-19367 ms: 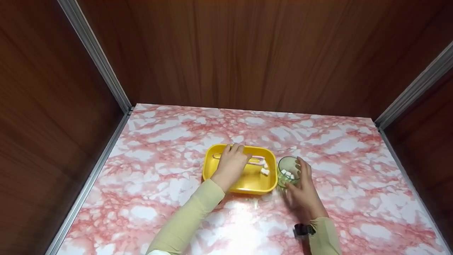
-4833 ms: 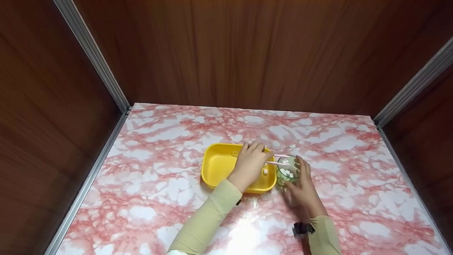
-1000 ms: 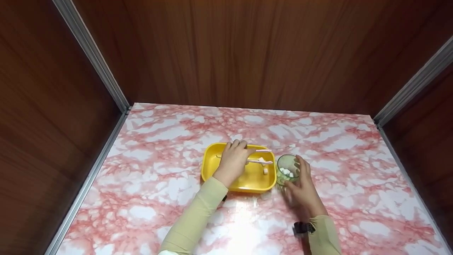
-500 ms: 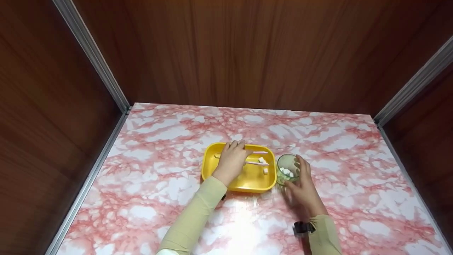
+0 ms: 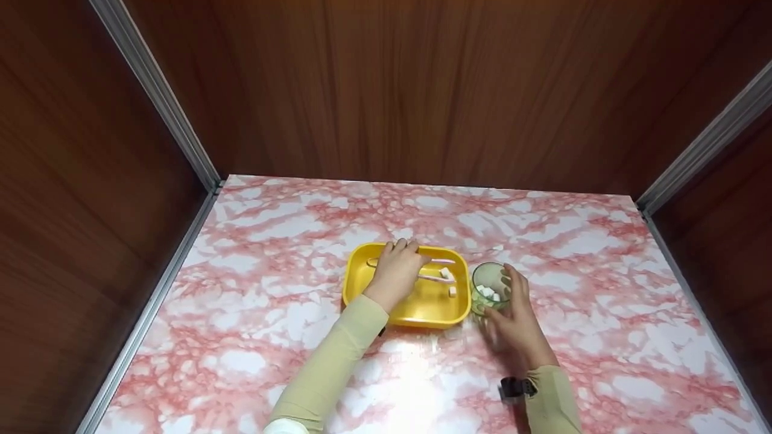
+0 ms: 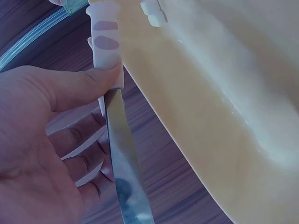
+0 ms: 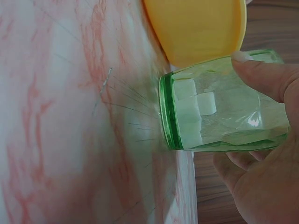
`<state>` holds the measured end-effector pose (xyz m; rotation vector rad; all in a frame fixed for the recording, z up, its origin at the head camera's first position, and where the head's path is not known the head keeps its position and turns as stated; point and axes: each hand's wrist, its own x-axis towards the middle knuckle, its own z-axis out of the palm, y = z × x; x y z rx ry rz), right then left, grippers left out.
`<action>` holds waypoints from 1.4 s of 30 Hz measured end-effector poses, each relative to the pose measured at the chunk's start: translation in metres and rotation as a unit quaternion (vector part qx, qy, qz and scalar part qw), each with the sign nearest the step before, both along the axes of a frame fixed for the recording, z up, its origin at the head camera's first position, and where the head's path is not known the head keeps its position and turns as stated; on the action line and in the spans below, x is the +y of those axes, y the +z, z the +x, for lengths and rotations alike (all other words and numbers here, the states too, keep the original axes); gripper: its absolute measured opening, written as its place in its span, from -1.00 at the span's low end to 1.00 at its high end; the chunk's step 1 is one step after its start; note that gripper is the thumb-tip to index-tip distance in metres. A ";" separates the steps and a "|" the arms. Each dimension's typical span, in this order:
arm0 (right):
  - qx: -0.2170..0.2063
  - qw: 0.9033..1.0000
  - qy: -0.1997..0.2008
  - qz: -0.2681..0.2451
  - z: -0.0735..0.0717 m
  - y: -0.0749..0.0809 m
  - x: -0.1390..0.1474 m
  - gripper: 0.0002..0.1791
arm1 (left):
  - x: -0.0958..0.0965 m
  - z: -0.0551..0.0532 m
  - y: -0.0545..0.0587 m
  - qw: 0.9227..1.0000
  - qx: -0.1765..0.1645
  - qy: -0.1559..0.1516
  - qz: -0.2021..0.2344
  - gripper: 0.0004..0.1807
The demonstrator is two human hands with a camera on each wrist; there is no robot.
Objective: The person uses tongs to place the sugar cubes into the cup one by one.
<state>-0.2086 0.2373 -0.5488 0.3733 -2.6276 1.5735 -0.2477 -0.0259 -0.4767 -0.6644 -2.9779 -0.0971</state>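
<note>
My left hand (image 5: 395, 274) is over the yellow plastic box (image 5: 362, 286), pinching a pair of metal tongs (image 6: 125, 163) with pink-and-white tips (image 5: 443, 261). The two tips stand apart on either side of a white cube (image 5: 446, 273) inside the box; whether they touch it I cannot tell. A second white cube (image 5: 452, 292) lies nearer the box's front right corner. Just right of the box, my right hand (image 5: 517, 322) holds a green-tinted glass (image 7: 233, 114) upright on the table, thumb on one side and fingers on the other. Several white cubes (image 7: 188, 112) lie at its bottom.
The table (image 5: 289, 229) has a red-and-white marbled top. Brown wood-grain panels (image 5: 392, 90) enclose it at the back and sides, with metal rails (image 5: 163, 90) at the corners. The box's right wall stands very close to the glass.
The tongs were over the glass with a white cube earlier, then came back left into the box. In the last second their tips have drawn slightly left around a cube. The right hand stays put.
</note>
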 end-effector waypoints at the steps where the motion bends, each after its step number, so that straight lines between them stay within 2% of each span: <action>1: 0.001 1.000 0.000 0.000 0.000 -0.001 0.000 0.06 | 0.000 0.000 0.000 1.000 0.001 -0.001 -0.001 -0.60; 9: 0.026 1.000 0.001 -0.012 -0.002 -0.004 -0.001 0.05 | 0.004 -0.002 0.000 1.000 0.013 -0.014 -0.017 -0.61; 18: 0.016 1.000 0.001 -0.009 -0.001 -0.002 0.000 0.06 | 0.010 -0.002 -0.001 0.999 0.007 -0.020 -0.031 -0.63; 22: 0.008 1.000 0.008 -0.012 0.007 0.017 -0.007 0.02 | 0.013 -0.002 -0.003 0.999 0.008 -0.020 -0.038 -0.65; 25: 0.002 1.000 0.011 -0.017 0.011 0.023 -0.009 0.00 | 0.016 -0.003 -0.005 0.999 0.011 -0.023 -0.046 -0.67; 32: 0.000 1.000 -0.005 -0.005 0.000 -0.001 -0.001 0.03 | 0.020 -0.002 -0.006 0.997 0.008 -0.027 -0.067 -0.70; 42: 0.009 1.000 -0.003 -0.017 -0.001 -0.002 -0.001 0.05 | 0.025 -0.002 -0.012 0.997 0.008 -0.027 -0.068 -0.76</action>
